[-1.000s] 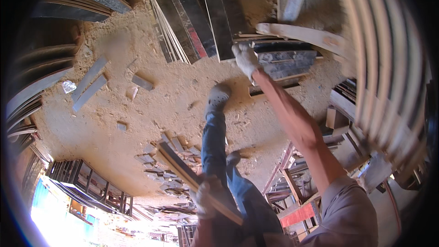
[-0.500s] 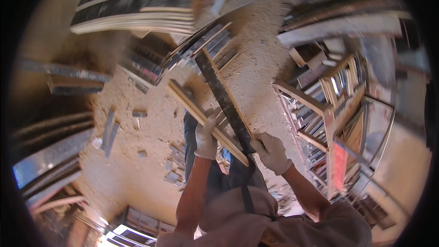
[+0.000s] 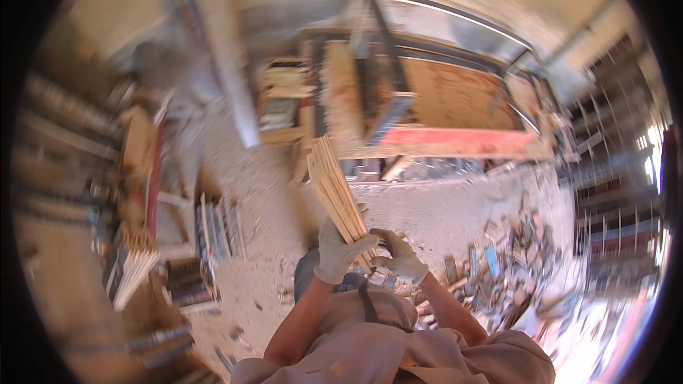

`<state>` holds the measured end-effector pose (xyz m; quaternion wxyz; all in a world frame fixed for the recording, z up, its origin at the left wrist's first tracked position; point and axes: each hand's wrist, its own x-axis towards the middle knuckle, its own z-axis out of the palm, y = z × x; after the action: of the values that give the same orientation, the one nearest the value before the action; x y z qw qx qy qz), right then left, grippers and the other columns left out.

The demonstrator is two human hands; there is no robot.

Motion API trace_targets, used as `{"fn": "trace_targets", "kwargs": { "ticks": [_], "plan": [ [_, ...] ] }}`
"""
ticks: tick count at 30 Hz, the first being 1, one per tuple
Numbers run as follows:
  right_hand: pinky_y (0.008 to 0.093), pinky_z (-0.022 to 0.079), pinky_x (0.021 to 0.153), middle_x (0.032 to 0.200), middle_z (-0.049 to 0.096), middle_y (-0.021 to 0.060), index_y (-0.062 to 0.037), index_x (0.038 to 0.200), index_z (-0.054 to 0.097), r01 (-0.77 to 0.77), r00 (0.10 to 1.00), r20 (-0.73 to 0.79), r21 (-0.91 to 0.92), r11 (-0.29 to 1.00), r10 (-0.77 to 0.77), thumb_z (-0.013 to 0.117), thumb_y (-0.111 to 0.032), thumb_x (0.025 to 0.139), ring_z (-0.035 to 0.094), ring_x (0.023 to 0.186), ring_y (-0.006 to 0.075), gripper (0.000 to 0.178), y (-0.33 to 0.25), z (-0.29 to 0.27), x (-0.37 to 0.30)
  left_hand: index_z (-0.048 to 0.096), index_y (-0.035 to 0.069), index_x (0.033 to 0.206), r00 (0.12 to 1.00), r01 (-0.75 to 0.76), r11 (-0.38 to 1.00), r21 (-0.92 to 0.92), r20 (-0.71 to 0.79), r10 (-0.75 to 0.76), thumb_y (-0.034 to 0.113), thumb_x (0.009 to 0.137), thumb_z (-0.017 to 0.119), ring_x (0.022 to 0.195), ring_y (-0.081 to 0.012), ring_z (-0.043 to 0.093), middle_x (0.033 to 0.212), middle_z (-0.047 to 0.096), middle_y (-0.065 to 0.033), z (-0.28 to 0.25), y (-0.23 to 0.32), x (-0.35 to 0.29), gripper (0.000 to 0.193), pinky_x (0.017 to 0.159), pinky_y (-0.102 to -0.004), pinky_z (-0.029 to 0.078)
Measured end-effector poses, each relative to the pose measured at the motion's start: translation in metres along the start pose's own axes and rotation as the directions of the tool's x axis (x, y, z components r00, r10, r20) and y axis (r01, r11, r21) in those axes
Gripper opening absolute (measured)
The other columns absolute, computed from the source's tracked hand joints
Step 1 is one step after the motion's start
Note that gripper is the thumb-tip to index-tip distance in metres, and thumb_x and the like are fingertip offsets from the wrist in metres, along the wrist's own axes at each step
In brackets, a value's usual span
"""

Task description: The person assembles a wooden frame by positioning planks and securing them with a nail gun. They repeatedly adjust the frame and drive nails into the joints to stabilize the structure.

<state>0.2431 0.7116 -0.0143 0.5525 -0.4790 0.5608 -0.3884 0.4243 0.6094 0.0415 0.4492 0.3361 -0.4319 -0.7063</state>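
Note:
A bundle of narrow plywood strips (image 3: pixel 333 188) tilts up and away from my body, with its layered pale edges pressed together. My left hand (image 3: pixel 338 250), in a light work glove, is closed around the lower part of the bundle. At the bundle's near end, my gloved right hand (image 3: pixel 400 259) has its fingers curled against the strips. The right fingertips are partly hidden, and the bottom of the bundle is close to my waist.
Ahead is a timber frame with a red-faced board (image 3: pixel 462 141) and wooden panels. A heap of wood offcuts (image 3: pixel 512 263) lies on the floor at right. Stacked strips (image 3: pixel 136 264) stand at left. A grid-like rack (image 3: pixel 619 192) is at far right.
My view has swung to the right, toward the timber frame. The strips and dark-faced board, held apart at an angle before, are now together in one bundle.

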Motion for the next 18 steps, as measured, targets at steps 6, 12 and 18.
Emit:
{"fn": "trace_targets", "kwargs": {
  "ticks": [6, 12, 18],
  "plan": [
    [0.0396, 0.031, 0.121, 0.155, 0.044, 0.0185, 0.0002, 0.157, 0.031, 0.049, 0.964, -0.265, 0.108, 0.993, -0.018, 0.082, -0.017, 0.084, 0.04, 0.146, 0.0262, 0.091, 0.01, -0.126, -0.047, 0.055, -0.002, 0.133, 0.921, 0.06, 0.996, 0.072, 0.381, -0.083, 0.011, 0.071, 0.092, 0.105, -0.0178, 0.067, 0.116, 0.068, -0.0102, 0.147, -0.051, 0.074, 0.073, 0.089, -0.0317, 0.057],
    [0.0359, 0.047, 0.104, 0.136, 0.059, 0.0186, 0.0027, 0.158, 0.03, 0.113, 0.856, -0.516, 0.274, 0.955, 0.047, 0.088, -0.032, 0.079, 0.057, 0.125, 0.0226, 0.104, 0.033, -0.251, -0.07, 0.063, -0.002, 0.119, 0.809, 0.335, 0.94, -0.056, 0.528, -0.257, -0.002, 0.085, 0.078, 0.097, -0.0223, 0.071, 0.11, 0.07, -0.0101, 0.308, -0.166, 0.178, 0.038, 0.082, -0.0382, 0.063],
    [0.0361, 0.053, 0.096, 0.121, 0.069, 0.0204, 0.0051, 0.149, 0.043, -0.062, 0.609, -0.763, 0.229, 0.972, 0.218, 0.088, -0.043, 0.074, 0.067, 0.11, 0.0253, 0.1, 0.028, -0.396, -0.071, 0.064, 0.001, 0.113, 0.82, 0.229, 0.915, 0.331, 0.441, -0.365, 0.031, 0.083, 0.086, 0.092, -0.0191, 0.068, 0.104, 0.07, -0.0091, 0.466, -0.226, 0.251, 0.048, 0.084, -0.0338, 0.054]
  ]
}}
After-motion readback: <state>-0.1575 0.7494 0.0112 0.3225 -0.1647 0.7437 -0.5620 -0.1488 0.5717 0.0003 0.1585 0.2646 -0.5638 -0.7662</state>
